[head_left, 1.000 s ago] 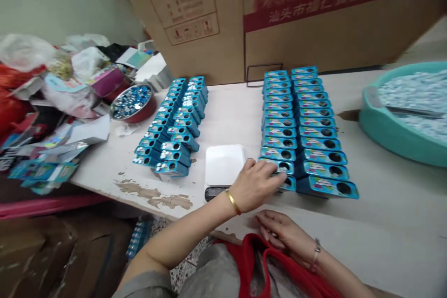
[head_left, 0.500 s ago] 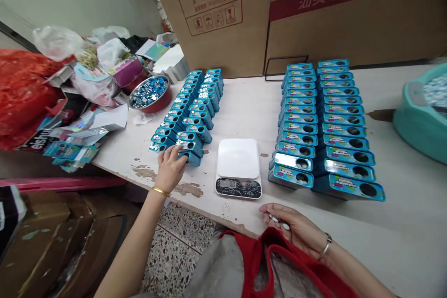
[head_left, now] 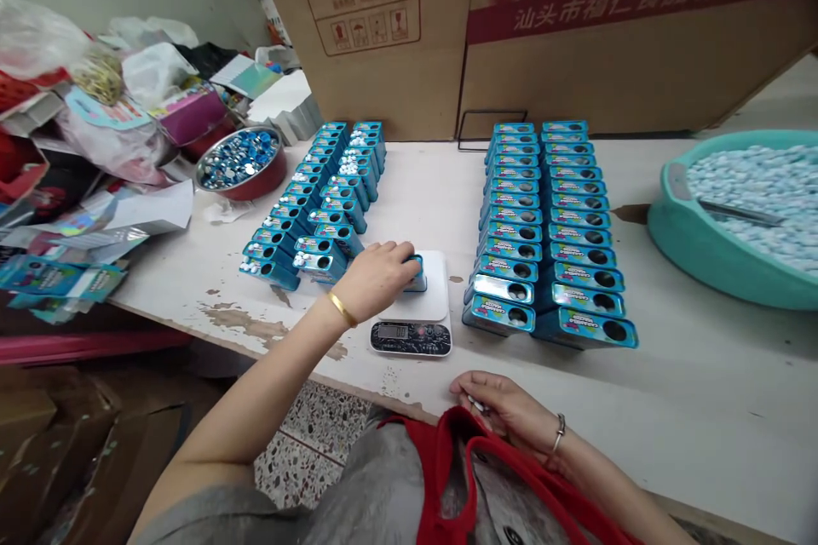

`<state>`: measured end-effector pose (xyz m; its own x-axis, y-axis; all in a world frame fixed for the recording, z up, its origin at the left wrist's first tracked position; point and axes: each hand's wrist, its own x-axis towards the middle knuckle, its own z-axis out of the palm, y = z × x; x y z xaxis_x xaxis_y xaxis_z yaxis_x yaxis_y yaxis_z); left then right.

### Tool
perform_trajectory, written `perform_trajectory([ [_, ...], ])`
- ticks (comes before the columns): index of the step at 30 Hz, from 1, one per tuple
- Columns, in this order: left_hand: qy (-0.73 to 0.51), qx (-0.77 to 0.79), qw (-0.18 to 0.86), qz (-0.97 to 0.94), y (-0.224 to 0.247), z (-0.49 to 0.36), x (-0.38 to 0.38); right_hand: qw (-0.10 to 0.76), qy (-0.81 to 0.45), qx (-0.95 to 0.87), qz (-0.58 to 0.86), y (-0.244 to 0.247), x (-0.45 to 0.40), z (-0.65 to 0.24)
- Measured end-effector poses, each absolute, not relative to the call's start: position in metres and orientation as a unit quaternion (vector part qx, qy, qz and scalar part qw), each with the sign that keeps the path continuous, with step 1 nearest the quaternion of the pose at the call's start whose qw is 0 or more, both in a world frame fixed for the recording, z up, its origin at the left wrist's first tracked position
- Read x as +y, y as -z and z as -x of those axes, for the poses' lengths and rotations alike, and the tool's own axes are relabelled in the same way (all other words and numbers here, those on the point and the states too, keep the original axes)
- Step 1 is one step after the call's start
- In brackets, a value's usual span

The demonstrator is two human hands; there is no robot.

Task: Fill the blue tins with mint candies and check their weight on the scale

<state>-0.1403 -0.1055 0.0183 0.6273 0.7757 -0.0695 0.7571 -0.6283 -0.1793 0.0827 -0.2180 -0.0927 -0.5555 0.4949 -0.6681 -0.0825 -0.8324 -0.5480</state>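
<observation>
My left hand (head_left: 378,279) is closed around a small blue tin (head_left: 419,274) at the white plate of a kitchen scale (head_left: 435,294). Most of that tin is hidden behind my fingers. The scale's display is lit, but its digits are too small to read surely. Close to the table's front edge, my right hand (head_left: 504,410) has its fingers curled around a few white candies (head_left: 475,404). To the left of the scale stand two rows of blue tins (head_left: 332,232), several with white candies on top. Two more rows of tins (head_left: 511,268) with dark round openings stand to the right.
A turquoise basin (head_left: 716,260) of pale candies, with a scoop-like tool in it, stands at the far right. A red bowl (head_left: 265,179) of shiny blue and silver pieces is at the left, beside piled bags and packaging. Large cardboard boxes (head_left: 440,94) block the back.
My left hand has taken a tin from the front of the left rows and carried it right to the scale. My right hand stays near the table edge; the view has shifted right.
</observation>
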Motion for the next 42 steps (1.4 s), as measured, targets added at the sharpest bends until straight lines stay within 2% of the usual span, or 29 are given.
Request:
perform_trajectory([
  [4,-0.052,-0.418,0.023,0.907,-0.016,0.137,-0.096,0.199,-0.855,-0.199,0.436,0.093,-0.218,-0.087],
  [10,0.191,-0.502,-0.032,0.843,-0.029,0.179,-0.112,0.195,-0.869,-0.182,0.417,0.082,-0.210,-0.095],
  [13,0.258,-0.559,-0.054,0.786,-0.021,0.203,-0.126,0.195,-0.871,-0.199,0.404,0.074,-0.204,-0.093],
  [25,0.305,-0.577,-0.145,0.744,0.021,0.220,-0.145,0.215,-0.881,-0.150,0.393,0.057,-0.195,-0.076],
  [35,0.335,-0.509,-0.279,0.742,0.060,0.175,-0.112,0.334,-0.858,-0.022,0.391,0.043,-0.150,-0.023],
  [37,0.331,-0.494,-0.277,0.755,0.058,0.172,-0.108,0.355,-0.846,0.021,0.398,0.038,-0.143,-0.010],
  [39,0.310,-0.462,-0.233,0.798,0.050,0.170,-0.109,0.380,-0.834,0.057,0.395,0.034,-0.139,0.000],
  [42,0.261,-0.406,-0.073,0.873,0.032,0.169,-0.118,0.421,-0.818,0.094,0.381,0.028,-0.137,0.008],
])
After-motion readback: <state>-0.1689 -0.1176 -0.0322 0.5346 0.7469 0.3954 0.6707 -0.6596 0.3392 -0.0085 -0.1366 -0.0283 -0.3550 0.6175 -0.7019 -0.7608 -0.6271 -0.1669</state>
